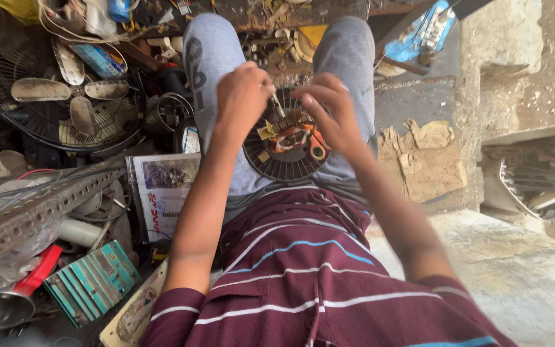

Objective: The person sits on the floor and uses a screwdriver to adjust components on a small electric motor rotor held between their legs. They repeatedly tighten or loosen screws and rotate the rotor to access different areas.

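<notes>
Nearest the camera a maroon striped shirt [303, 283] fills the lower view, and beyond it both forearms reach out to a round black fan motor housing [285, 149] resting on the lap between grey-trousered knees. The left hand [242, 96] has its fingers curled together, pinching a thin metal tool [277, 104] whose tip points down into the housing's copper-and-orange core just below the fingertips, while the right hand [330, 110] — fingers bent and close together — touches the core's right edge, though what it pinches cannot be told. Farther left of the left fingers lie a printed booklet [162, 193], a perforated metal angle bar [33, 212] and — well beyond — a caged fan [65, 96] with pale blades.
</notes>
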